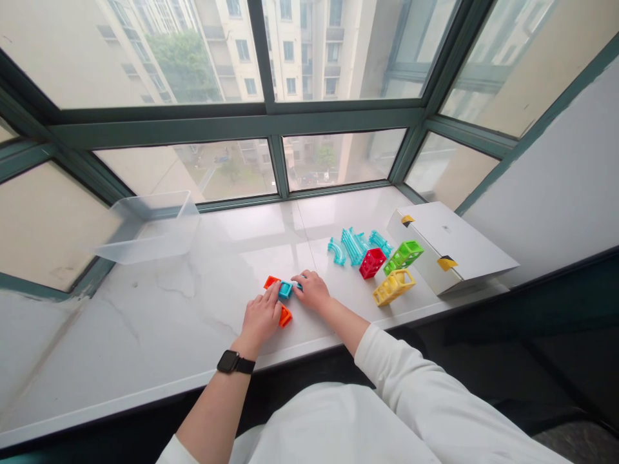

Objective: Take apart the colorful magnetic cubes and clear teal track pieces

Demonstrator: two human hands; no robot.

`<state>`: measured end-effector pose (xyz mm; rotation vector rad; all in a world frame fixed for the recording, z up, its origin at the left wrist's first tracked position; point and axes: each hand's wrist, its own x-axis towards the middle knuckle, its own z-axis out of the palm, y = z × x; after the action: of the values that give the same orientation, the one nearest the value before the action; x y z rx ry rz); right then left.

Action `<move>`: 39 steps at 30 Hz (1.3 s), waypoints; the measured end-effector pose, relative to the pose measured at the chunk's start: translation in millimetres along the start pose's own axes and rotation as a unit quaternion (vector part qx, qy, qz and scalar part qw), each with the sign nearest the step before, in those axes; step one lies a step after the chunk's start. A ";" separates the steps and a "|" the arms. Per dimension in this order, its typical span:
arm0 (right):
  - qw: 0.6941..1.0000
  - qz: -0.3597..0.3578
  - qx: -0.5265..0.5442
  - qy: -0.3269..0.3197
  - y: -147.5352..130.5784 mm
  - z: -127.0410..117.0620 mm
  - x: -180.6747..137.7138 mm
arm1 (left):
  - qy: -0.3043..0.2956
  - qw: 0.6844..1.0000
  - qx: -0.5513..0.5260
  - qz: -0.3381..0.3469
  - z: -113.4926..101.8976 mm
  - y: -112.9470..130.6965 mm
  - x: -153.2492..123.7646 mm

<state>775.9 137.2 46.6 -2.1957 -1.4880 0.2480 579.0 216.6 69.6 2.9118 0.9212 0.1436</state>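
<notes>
"So, what showed in the head view near the front edge of the white counter [193, 309]?"

"The left hand [262, 316] and the right hand [312, 291], near each other, with a black watch [229, 361] on the left wrist."

"How were the left fingers set?"

"They lay nearly together, stretched forward over a small cluster of blocks. An orange block [271, 281] showed past the fingertips, an orange piece [285, 316] stuck out at the right side of the hand, and a blue block [285, 290] sat between the two hands. Whether those fingers pinched anything, I couldn't tell."

"And the right ones?"

"Bent, at a small blue piece [299, 286] that they mostly covered; I couldn't tell if they gripped it or only touched it."

"What else was on the counter?"

"Off to the right, a red frame [372, 263], a green frame [403, 256] and a yellow frame [394, 287] stood near one another, with see-through teal track pieces [352, 246] lying behind them. Farther right was a white box [464, 238] bearing two black-and-yellow tabs [447, 263]. A clear plastic tub [149, 252] sat well apart at the left, by the window [232, 169]."
</notes>
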 end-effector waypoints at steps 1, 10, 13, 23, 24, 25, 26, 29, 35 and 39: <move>1.000 0.009 0.006 0.002 0.6 0.6 2.6 | 0.002 1.000 -0.002 -0.003 -0.1 0.5 -0.2; 0.992 0.062 0.080 0.069 6.7 9.0 -4.9 | 0.020 0.999 -0.010 -0.028 -1.2 5.9 -2.0; 0.992 0.013 0.110 0.054 8.9 8.5 -31.4 | 0.036 0.999 -0.007 -0.025 1.1 5.9 -2.2; 0.968 -0.063 0.240 0.031 -4.2 18.6 -70.2 | 0.102 0.987 -0.118 -0.029 9.3 -6.5 -0.6; 0.967 -0.061 0.245 0.029 -5.1 20.4 -69.4 | 0.101 0.986 -0.129 -0.024 9.4 -8.3 -1.0; 0.967 -0.062 0.247 0.027 -5.9 22.1 -68.8 | 0.099 0.986 -0.136 -0.018 9.2 -9.9 -1.7; 0.967 -0.067 0.245 0.028 -6.8 23.7 -68.5 | 0.098 0.985 -0.138 -0.009 8.5 -11.3 -2.7; 0.972 -0.071 0.216 0.059 -9.9 26.9 -69.1 | 0.100 0.987 -0.128 0.008 3.5 -13.0 -8.4; 0.981 -0.033 0.175 0.072 -13.5 24.4 -72.7 | 0.090 0.989 -0.089 -0.073 -3.3 -12.9 -33.1; 0.984 -0.065 0.165 0.031 -11.9 17.4 -82.7 | 0.061 0.986 -0.148 -0.056 4.2 -21.6 -47.1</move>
<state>726.5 70.3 27.8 -1.8235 -1.4345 0.3522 528.9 206.8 60.1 2.5959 0.9854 0.4173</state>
